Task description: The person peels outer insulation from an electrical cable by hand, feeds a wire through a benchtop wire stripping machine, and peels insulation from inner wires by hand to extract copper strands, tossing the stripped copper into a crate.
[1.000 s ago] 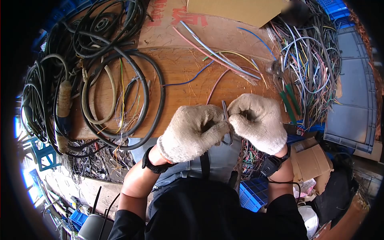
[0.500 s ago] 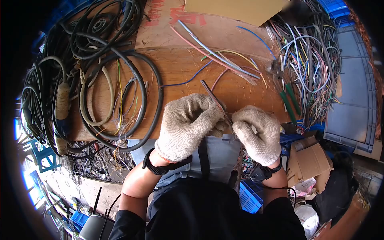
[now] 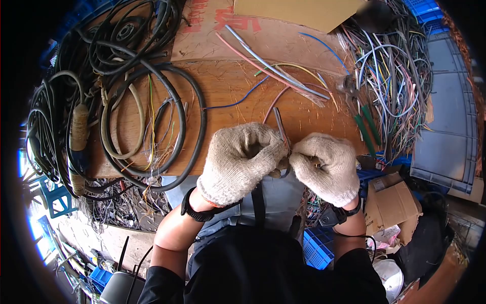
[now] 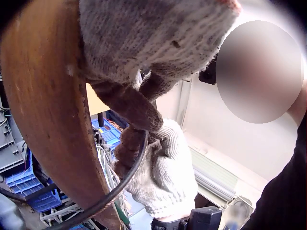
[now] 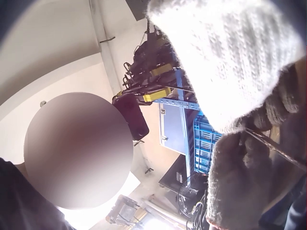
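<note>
Two pinches on one dark cable (image 3: 279,121), held just over the near edge of the bench (image 3: 233,116), off the wood, probably so as to be reachable from both sides. In the left hand (image 3: 240,164), curled fingers and thumb closed on the cable, with one end sticking out toward the far side; likely the steadying grip. Just beside, in the right hand (image 3: 329,167), curled fingers and thumb pinched together; on the cable or on a strip of it, cannot tell. Grips set close, perhaps for control over a short stretch.

Farther off, at left, a black coil (image 3: 204,119), laid in loops, likely to save room. At right, a tool (image 3: 362,133) with handles toward the near side, apparently for easy pickup. Beyond, across the middle, loose wires (image 3: 304,87), and at far right a heaped pile (image 3: 392,86) of more wire, perhaps kept aside for elbow room.
</note>
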Tool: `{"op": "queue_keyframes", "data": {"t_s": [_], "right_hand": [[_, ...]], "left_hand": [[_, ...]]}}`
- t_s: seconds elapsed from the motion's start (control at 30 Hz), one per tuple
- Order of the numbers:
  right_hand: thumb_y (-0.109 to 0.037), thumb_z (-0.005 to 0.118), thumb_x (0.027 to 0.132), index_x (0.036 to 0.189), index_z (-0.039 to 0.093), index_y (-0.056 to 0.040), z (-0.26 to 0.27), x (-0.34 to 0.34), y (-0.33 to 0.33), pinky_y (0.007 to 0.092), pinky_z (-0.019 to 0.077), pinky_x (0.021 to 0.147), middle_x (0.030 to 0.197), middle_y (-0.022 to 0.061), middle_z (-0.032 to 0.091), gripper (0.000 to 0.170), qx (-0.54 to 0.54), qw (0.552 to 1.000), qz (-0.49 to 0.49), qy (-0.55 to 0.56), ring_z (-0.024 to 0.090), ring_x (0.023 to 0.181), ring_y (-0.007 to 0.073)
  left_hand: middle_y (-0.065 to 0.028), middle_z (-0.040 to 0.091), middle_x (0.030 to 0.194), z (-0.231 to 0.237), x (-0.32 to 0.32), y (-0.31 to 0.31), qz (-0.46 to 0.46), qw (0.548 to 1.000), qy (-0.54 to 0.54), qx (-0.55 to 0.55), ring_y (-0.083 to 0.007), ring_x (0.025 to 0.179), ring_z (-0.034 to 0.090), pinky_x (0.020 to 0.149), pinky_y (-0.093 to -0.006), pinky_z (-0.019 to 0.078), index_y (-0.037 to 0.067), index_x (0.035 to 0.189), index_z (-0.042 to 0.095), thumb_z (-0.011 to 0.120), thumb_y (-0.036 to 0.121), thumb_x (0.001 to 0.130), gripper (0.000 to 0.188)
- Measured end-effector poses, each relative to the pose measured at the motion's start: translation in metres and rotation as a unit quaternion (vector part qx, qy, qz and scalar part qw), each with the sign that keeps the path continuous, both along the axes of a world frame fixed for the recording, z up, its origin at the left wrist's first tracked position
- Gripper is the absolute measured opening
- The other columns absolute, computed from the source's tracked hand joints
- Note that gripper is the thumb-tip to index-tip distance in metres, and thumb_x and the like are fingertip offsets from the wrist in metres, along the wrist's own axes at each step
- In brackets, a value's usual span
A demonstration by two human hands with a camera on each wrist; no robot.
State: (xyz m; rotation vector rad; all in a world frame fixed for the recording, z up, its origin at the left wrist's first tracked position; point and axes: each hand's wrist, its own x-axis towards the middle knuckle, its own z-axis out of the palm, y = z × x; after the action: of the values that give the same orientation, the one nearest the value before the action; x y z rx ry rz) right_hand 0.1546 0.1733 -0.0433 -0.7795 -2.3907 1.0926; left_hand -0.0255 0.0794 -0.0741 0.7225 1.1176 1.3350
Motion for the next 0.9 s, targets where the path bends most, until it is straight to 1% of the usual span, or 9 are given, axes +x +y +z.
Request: {"op": "queue_keyframes", "data": {"t_s": [0.23,0.3,0.57,0.67,0.7,0.73,0.77,0.83,0.9], "right_hand": [[-0.006,0.074,0.084,0.088,0.069,-0.0047,0.000,0.000,0.002,0.0317,0.0515,0.056,0.076,0.0082,0.067,0.007,0.036,0.999,0.031,-0.007,0.067,0.062,0.0205],[-0.006,0.073,0.085,0.089,0.069,-0.0041,-0.001,-0.001,0.002,0.0320,0.0513,0.056,0.076,0.0088,0.067,0.006,-0.022,1.000,0.014,0.008,0.067,0.062,0.0210],[-0.007,0.071,0.089,0.092,0.071,-0.0019,-0.001,-0.001,0.001,0.0298,0.0511,0.057,0.078,0.0083,0.069,0.006,-0.100,0.995,0.001,0.009,0.067,0.064,0.0162],[-0.008,0.071,0.090,0.092,0.072,-0.0006,-0.005,0.000,-0.002,0.0291,0.0520,0.058,0.080,0.0077,0.070,0.008,-0.141,0.989,-0.022,0.032,0.067,0.065,0.0145],[-0.008,0.071,0.091,0.093,0.071,0.0001,-0.006,0.000,-0.003,0.0287,0.0526,0.058,0.081,0.0076,0.070,0.009,-0.169,0.984,-0.038,0.041,0.067,0.066,0.0138],[-0.008,0.071,0.091,0.093,0.071,0.0001,-0.004,-0.002,-0.006,0.0287,0.0526,0.058,0.081,0.0076,0.070,0.009,-0.169,0.984,-0.037,0.041,0.067,0.066,0.0138],[-0.008,0.072,0.091,0.094,0.071,0.0005,0.000,-0.006,-0.011,0.0279,0.0529,0.059,0.082,0.0078,0.070,0.009,-0.109,0.993,-0.037,0.036,0.067,0.067,0.0133],[-0.007,0.074,0.089,0.098,0.071,0.0009,0.000,-0.003,-0.009,0.0261,0.0532,0.062,0.085,0.0076,0.070,0.013,-0.020,1.000,-0.013,0.011,0.067,0.069,0.0120],[-0.007,0.074,0.089,0.099,0.071,0.0006,-0.001,0.000,-0.015,0.0263,0.0532,0.062,0.084,0.0073,0.070,0.012,-0.068,0.996,-0.049,0.024,0.067,0.069,0.0120]], "left_hand": [[-0.0142,0.073,0.081,0.000,-0.001,0.000,-0.012,1.000,-0.018,-0.005,-0.0157,0.070,0.072,0.062,-0.0256,0.0591,-0.008,0.098,0.066,0.062,0.005,0.097,0.014],[-0.0143,0.073,0.081,0.001,-0.003,0.001,-0.017,1.000,-0.012,-0.008,-0.0158,0.070,0.072,0.063,-0.0256,0.0591,-0.008,0.098,0.066,0.061,0.006,0.097,0.015],[-0.0145,0.073,0.083,0.006,-0.006,0.002,-0.029,0.998,-0.056,-0.023,-0.0165,0.070,0.072,0.063,-0.0248,0.0588,-0.008,0.098,0.065,0.058,0.012,0.099,0.021],[-0.0138,0.073,0.083,0.003,-0.007,0.001,-0.011,0.999,-0.050,0.002,-0.0166,0.070,0.072,0.062,-0.0250,0.0587,-0.006,0.103,0.064,0.057,0.014,0.101,0.021],[-0.0113,0.073,0.084,0.002,-0.008,0.001,0.007,0.996,-0.089,-0.020,-0.0146,0.072,0.071,0.064,-0.0251,0.0580,-0.005,0.101,0.065,0.059,0.013,0.100,0.019],[-0.0089,0.072,0.084,0.002,-0.009,0.001,0.024,0.990,-0.129,-0.042,-0.0125,0.074,0.070,0.067,-0.0252,0.0573,-0.005,0.100,0.065,0.062,0.012,0.100,0.017],[-0.0093,0.072,0.084,-0.004,-0.005,0.001,0.061,0.988,-0.138,-0.028,-0.0124,0.073,0.070,0.065,-0.0247,0.0568,-0.004,0.098,0.065,0.063,0.013,0.099,0.017],[-0.0094,0.073,0.084,-0.010,-0.003,-0.001,0.070,0.989,-0.132,-0.020,-0.0128,0.073,0.070,0.065,-0.0245,0.0568,-0.004,0.099,0.065,0.063,0.013,0.099,0.017],[-0.0094,0.073,0.084,-0.008,-0.002,0.000,0.076,0.989,-0.127,-0.010,-0.0131,0.072,0.070,0.064,-0.0242,0.0568,-0.005,0.101,0.066,0.063,0.013,0.099,0.018]]}}
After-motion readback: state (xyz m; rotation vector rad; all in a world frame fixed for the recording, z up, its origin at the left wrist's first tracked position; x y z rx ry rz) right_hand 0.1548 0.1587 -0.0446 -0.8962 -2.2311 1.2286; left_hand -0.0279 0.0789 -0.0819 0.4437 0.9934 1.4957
